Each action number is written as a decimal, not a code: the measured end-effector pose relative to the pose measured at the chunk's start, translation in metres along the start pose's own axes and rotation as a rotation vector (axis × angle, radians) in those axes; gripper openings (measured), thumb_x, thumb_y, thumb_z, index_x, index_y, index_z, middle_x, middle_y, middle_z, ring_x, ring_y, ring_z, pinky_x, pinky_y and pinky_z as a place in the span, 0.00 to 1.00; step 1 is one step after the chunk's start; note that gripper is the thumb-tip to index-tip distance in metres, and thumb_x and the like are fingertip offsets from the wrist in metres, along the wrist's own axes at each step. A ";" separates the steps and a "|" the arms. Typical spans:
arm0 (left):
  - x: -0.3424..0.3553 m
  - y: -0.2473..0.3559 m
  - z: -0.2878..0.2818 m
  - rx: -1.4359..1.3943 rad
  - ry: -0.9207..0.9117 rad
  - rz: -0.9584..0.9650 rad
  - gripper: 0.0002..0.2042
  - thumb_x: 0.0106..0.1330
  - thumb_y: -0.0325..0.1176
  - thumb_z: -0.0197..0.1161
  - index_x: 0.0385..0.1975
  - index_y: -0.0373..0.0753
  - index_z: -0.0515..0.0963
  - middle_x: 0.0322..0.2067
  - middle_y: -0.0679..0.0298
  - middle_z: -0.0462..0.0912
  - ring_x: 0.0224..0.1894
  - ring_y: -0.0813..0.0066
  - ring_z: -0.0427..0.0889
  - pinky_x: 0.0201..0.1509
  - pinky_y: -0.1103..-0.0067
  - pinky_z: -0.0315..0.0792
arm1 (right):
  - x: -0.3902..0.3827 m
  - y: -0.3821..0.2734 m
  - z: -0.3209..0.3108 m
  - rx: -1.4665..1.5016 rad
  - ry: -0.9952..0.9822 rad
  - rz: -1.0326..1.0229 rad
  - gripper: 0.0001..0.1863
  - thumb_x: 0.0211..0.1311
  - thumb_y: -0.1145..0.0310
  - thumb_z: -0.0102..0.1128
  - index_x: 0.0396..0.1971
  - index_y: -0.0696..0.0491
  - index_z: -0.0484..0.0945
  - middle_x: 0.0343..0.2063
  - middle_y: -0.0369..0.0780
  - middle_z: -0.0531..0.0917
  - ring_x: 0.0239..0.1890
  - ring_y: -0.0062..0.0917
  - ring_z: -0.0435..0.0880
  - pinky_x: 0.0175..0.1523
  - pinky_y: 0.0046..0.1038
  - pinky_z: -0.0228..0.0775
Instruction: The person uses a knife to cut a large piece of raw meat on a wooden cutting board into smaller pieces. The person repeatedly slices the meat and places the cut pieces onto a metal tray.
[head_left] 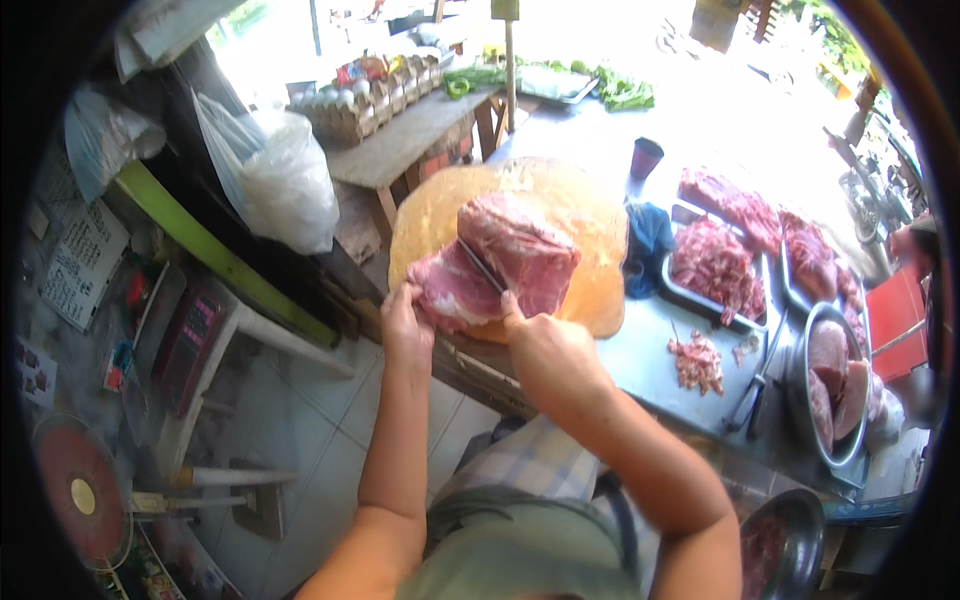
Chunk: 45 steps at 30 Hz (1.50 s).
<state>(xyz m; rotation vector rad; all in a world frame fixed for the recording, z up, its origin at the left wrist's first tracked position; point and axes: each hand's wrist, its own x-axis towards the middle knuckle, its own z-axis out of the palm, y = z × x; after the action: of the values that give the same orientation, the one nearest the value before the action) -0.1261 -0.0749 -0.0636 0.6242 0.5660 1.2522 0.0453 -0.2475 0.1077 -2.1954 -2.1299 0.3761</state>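
A large piece of raw meat point(520, 240) lies on a rounded wooden chopping board point(600, 300). My right hand point(552, 352) is closed around a knife point(482, 265), whose blade runs away from me and to the left, into a cleft in the meat. Most of the handle is hidden by my fingers. At the near left, a flap of the meat point(447, 283) spreads out from the thicker part. My left hand point(405, 315) pinches the edge of this flap at the board's near left side.
Right of the board are a blue cloth point(648, 250), a dark cup point(646, 158), a tray of cut meat point(716, 268), meat scraps point(697, 362), a sharpening steel point(757, 385) and a metal bowl point(838, 385). Egg trays point(370, 100) stand on a bench at the far left.
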 end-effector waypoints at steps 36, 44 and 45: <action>-0.012 0.020 0.012 0.017 0.190 0.039 0.06 0.65 0.22 0.54 0.33 0.33 0.80 0.36 0.59 0.86 0.34 0.69 0.86 0.42 0.72 0.83 | -0.044 0.005 0.009 0.099 0.013 0.057 0.40 0.56 0.81 0.53 0.74 0.56 0.64 0.27 0.50 0.84 0.30 0.46 0.86 0.40 0.44 0.79; -0.017 0.018 0.013 0.031 0.139 0.034 0.08 0.64 0.21 0.52 0.37 0.32 0.80 0.36 0.59 0.86 0.36 0.68 0.87 0.43 0.72 0.84 | -0.001 0.004 0.022 0.039 0.156 -0.069 0.41 0.51 0.80 0.61 0.71 0.65 0.65 0.26 0.49 0.86 0.30 0.38 0.89 0.35 0.35 0.82; -0.019 0.018 0.013 0.040 0.142 0.021 0.09 0.63 0.21 0.52 0.37 0.31 0.80 0.36 0.59 0.86 0.36 0.68 0.87 0.43 0.72 0.84 | 0.004 0.002 0.025 0.017 0.139 -0.062 0.41 0.52 0.80 0.61 0.71 0.64 0.65 0.27 0.48 0.87 0.30 0.38 0.90 0.36 0.34 0.83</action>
<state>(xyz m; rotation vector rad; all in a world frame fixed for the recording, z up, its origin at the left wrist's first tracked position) -0.1335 -0.0911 -0.0403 0.5785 0.7055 1.3141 0.0421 -0.2469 0.0829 -2.0752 -2.1072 0.2296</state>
